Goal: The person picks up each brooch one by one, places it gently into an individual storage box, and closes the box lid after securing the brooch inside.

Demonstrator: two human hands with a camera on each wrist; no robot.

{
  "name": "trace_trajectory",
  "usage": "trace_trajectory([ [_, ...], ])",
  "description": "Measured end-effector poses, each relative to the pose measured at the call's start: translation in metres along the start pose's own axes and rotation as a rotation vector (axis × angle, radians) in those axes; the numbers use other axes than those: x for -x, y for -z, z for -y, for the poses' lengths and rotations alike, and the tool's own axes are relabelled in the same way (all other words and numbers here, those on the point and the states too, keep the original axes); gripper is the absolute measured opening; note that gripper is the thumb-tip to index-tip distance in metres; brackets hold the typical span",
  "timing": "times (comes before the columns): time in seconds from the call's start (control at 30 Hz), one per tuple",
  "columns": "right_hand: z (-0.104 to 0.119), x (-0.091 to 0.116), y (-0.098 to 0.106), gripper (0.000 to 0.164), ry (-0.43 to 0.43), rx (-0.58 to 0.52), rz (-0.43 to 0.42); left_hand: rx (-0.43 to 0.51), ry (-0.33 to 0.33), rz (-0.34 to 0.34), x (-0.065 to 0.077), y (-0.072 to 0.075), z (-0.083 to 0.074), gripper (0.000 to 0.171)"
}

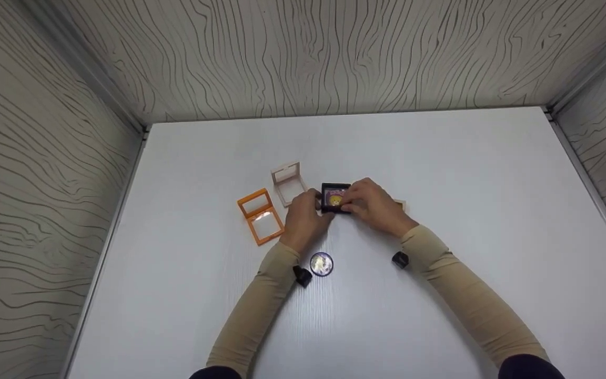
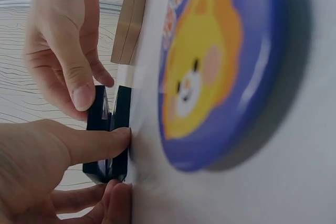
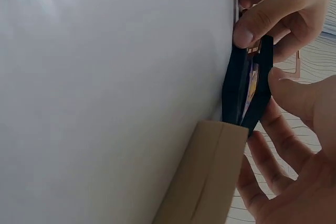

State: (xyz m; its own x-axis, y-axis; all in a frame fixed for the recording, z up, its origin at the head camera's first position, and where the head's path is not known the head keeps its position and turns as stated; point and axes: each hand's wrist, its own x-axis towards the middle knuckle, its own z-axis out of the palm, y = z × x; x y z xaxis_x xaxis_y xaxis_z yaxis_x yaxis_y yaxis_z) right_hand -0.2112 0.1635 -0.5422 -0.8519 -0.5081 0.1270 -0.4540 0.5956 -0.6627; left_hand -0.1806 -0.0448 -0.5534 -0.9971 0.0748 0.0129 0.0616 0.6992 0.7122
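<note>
A black square case stands slightly ajar on the table, with a thin gap between its two halves in both wrist views. Inside it, a pink picture with a yellow animal shows. My left hand grips the case's left end, thumb across its near edge. The upper half of the case is pinched at the right by my right hand, its thumb on the edge. Closer to me lies a round purple-blue badge with a yellow lion face, touched by neither hand.
Left of the hands, an orange case lies with its lid raised. A pale cream case, also with a raised lid, stands behind my left hand. Beside my right hand sits a tan case, closed. Patterned panels border the white table.
</note>
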Motion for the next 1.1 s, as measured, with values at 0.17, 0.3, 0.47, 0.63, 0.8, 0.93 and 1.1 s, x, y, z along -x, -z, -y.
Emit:
trace_trajectory([
  [0.17,-0.0020,0.0004,-0.0032,0.009,0.020,0.050,0.004,0.000,0.012,0.006,0.0003,-0.0002,0.0000,0.037],
  [0.3,-0.0019,0.0006,-0.0040,0.008,0.032,0.044,0.004,0.005,0.005,-0.008,0.0002,-0.0007,0.0009,0.037],
  [0.47,-0.0021,0.0014,-0.0038,0.008,0.027,0.027,-0.004,-0.019,-0.027,-0.028,-0.0005,-0.0016,0.0008,0.035],
  [0.63,-0.0022,0.0015,-0.0049,0.008,0.033,0.034,-0.009,-0.050,-0.014,-0.011,-0.0005,-0.0023,-0.0005,0.034],
  [0.8,-0.0007,0.0012,-0.0067,0.009,0.053,0.070,-0.016,-0.073,-0.016,-0.010,0.0001,-0.0020,-0.0012,0.031],
  [0.93,0.0011,0.0019,-0.0069,0.009,0.066,0.099,-0.016,-0.081,-0.020,-0.009,0.0004,-0.0028,-0.0012,0.030],
  [1.1,0.0057,0.0024,-0.0047,0.010,0.068,0.150,-0.002,-0.080,-0.023,-0.002,0.0004,-0.0023,-0.0023,0.028],
])
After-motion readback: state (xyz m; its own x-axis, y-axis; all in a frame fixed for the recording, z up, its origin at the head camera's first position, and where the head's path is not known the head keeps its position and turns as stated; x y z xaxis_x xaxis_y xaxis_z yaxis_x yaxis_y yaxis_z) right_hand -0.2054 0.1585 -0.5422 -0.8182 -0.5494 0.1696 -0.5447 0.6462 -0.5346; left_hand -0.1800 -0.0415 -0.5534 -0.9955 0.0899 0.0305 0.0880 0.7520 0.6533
